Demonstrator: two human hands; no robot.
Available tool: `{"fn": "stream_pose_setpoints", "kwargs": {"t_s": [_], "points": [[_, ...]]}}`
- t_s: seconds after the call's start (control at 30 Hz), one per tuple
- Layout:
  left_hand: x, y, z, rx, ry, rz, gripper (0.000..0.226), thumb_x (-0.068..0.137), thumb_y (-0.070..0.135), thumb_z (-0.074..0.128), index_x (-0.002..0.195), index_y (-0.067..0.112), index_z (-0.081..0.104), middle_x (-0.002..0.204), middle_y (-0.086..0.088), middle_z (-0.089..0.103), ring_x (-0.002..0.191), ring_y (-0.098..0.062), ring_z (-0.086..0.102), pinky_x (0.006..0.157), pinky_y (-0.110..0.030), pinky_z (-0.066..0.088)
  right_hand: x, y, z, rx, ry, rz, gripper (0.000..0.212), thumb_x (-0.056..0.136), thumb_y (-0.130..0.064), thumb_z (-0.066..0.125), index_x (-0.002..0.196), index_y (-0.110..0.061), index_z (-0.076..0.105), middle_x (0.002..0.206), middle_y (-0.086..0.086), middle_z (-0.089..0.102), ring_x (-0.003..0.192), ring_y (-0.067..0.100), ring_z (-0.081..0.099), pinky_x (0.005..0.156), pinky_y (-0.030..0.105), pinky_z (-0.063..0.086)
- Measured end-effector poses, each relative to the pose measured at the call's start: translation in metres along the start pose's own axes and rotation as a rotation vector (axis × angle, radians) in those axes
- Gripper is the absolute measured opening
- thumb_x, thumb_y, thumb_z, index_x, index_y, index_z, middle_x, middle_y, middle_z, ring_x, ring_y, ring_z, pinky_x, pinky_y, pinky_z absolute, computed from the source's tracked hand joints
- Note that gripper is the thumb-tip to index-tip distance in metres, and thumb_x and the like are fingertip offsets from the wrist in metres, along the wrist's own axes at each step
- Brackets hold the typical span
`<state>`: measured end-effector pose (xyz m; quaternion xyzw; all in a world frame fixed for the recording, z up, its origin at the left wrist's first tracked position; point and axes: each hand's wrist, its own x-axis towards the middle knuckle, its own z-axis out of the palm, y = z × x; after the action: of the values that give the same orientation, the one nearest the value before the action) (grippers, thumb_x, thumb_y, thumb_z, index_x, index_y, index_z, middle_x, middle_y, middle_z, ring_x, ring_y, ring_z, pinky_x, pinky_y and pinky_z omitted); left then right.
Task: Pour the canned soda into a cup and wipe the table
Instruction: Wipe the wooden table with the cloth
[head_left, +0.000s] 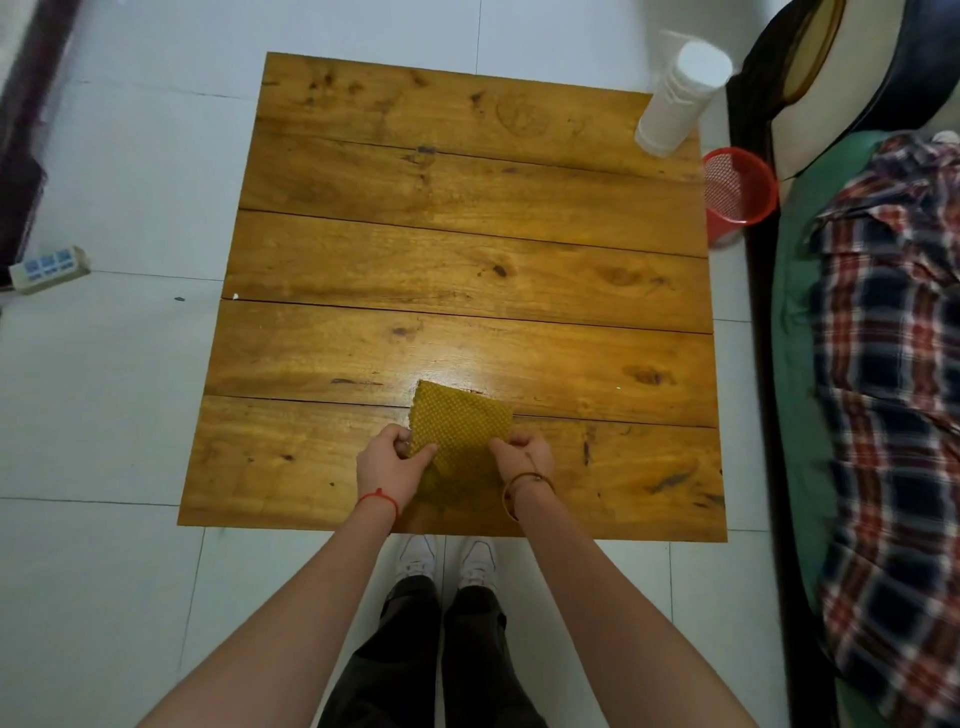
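Both hands are busy with the yellow cloth (460, 431) at the near edge of the wooden table (467, 291). The left hand (390, 467) pinches the cloth's left edge between thumb and curled fingers; the right hand (522, 454) pinches the right edge the same way, so the cloth is stretched between them with its far part lying on the boards and its near part lifted or folded under the wrists.

Out from the cloth, the boards run bare of any can or filled cup that I can see. The only thing standing on the table is a white stack of cups (675, 98) at the far right corner, well apart from the cloth. Beyond that corner, on the floor, sits a red basket (737, 192).

I'd say the wiping part is in hand, with the cloth being spread or folded ready. Next it wants one palm pressed flat on the cloth and a sweep away across the planks toward the far corner.
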<state>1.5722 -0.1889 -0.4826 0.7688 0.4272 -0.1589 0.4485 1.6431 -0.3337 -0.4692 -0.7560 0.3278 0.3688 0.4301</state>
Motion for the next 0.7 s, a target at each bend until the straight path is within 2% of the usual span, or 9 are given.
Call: {"fn": "stream_pose_setpoints", "kwargs": {"t_s": [0.1, 0.17, 0.27, 0.33, 0.4, 0.47, 0.57, 0.63, 0.7], "points": [[-0.002, -0.002, -0.003, -0.097, -0.026, -0.073, 0.025, 0.084, 0.026, 0.075, 0.1, 0.009, 0.065, 0.09, -0.006, 0.064, 0.084, -0.022, 0.059, 0.072, -0.03, 0.05, -0.002, -0.003, -0.002, 0.03, -0.072, 0.044, 0.041, 0.085, -0.019, 0.067, 0.124, -0.008, 0.061, 0.082, -0.001, 0.058, 0.081, 0.016, 0.057, 0.085, 0.038, 0.054], [-0.001, -0.004, -0.005, -0.156, -0.048, -0.117, 0.029, 0.083, 0.028, 0.076, 0.104, 0.011, 0.066, 0.102, -0.008, 0.068, 0.096, -0.025, 0.064, 0.085, -0.039, 0.055, -0.004, -0.008, -0.005, 0.063, -0.106, 0.067, 0.041, 0.085, -0.02, 0.067, 0.123, -0.008, 0.062, 0.084, -0.001, 0.059, 0.085, 0.019, 0.056, 0.093, 0.043, 0.053], [0.001, -0.005, -0.009, -0.264, -0.106, -0.157, 0.034, 0.081, 0.03, 0.078, 0.107, 0.013, 0.064, 0.111, -0.009, 0.069, 0.105, -0.027, 0.066, 0.093, -0.048, 0.054, -0.009, -0.017, -0.011, 0.095, -0.134, 0.076, 0.039, 0.086, -0.018, 0.067, 0.123, -0.007, 0.06, 0.108, 0.005, 0.06, 0.103, 0.025, 0.054, 0.097, 0.04, 0.048], [0.003, -0.005, -0.011, -0.337, -0.129, -0.16, 0.044, 0.078, 0.033, 0.078, 0.113, 0.013, 0.061, 0.114, -0.01, 0.069, 0.105, -0.028, 0.067, 0.093, -0.05, 0.054, -0.011, -0.024, -0.014, 0.095, -0.146, 0.025, 0.037, 0.086, -0.017, 0.066, 0.121, -0.007, 0.063, 0.11, 0.006, 0.062, 0.101, 0.024, 0.057, 0.093, 0.038, 0.049], [0.006, -0.003, -0.014, -0.403, -0.134, -0.154, 0.058, 0.075, 0.036, 0.079, 0.123, 0.013, 0.057, 0.121, -0.013, 0.066, 0.109, -0.029, 0.065, 0.096, -0.052, 0.052, -0.016, -0.03, -0.017, 0.084, -0.153, -0.037, 0.028, 0.087, -0.018, 0.065, 0.113, -0.008, 0.068, 0.09, 0.001, 0.063, 0.081, 0.017, 0.056, 0.076, 0.032, 0.049], [0.01, 0.0, -0.016, -0.459, -0.135, -0.136, 0.06, 0.074, 0.036, 0.078, 0.125, 0.014, 0.055, 0.123, -0.014, 0.065, 0.111, -0.031, 0.064, 0.099, -0.053, 0.05, -0.02, -0.037, -0.022, 0.08, -0.157, -0.094, 0.021, 0.089, -0.019, 0.063, 0.106, -0.008, 0.069, 0.08, -0.002, 0.059, 0.073, 0.014, 0.053, 0.066, 0.026, 0.044], [-0.008, 0.037, -0.03, -0.507, -0.144, -0.122, 0.044, 0.086, 0.023, 0.073, 0.123, 0.016, 0.051, 0.123, -0.015, 0.063, 0.111, -0.031, 0.063, 0.1, -0.051, 0.049, -0.025, -0.048, -0.029, 0.057, -0.17, -0.167, 0.019, 0.091, -0.023, 0.06, 0.104, -0.01, 0.066, 0.098, 0.006, 0.063, 0.092, 0.021, 0.06, 0.061, 0.02, 0.04], [-0.014, 0.054, -0.037, -0.535, -0.151, -0.106, 0.037, 0.091, 0.015, 0.067, 0.122, 0.018, 0.048, 0.122, -0.014, 0.061, 0.111, -0.031, 0.062, 0.1, -0.046, 0.049, -0.032, -0.059, -0.034, 0.05, -0.174, -0.204, 0.028, 0.093, -0.022, 0.058, 0.115, -0.005, 0.064, 0.097, 0.008, 0.061, 0.077, 0.014, 0.059, 0.054, 0.015, 0.04], [-0.011, 0.064, -0.04, -0.572, -0.163, -0.094, 0.038, 0.093, 0.011, 0.064, 0.124, 0.017, 0.045, 0.124, -0.016, 0.061, 0.111, -0.031, 0.062, 0.096, -0.042, 0.051, -0.034, -0.069, -0.037, 0.061, -0.169, -0.232, 0.028, 0.094, -0.019, 0.056, 0.117, -0.005, 0.063, 0.095, 0.011, 0.063, 0.067, 0.011, 0.054, 0.05, 0.014, 0.04]]}}
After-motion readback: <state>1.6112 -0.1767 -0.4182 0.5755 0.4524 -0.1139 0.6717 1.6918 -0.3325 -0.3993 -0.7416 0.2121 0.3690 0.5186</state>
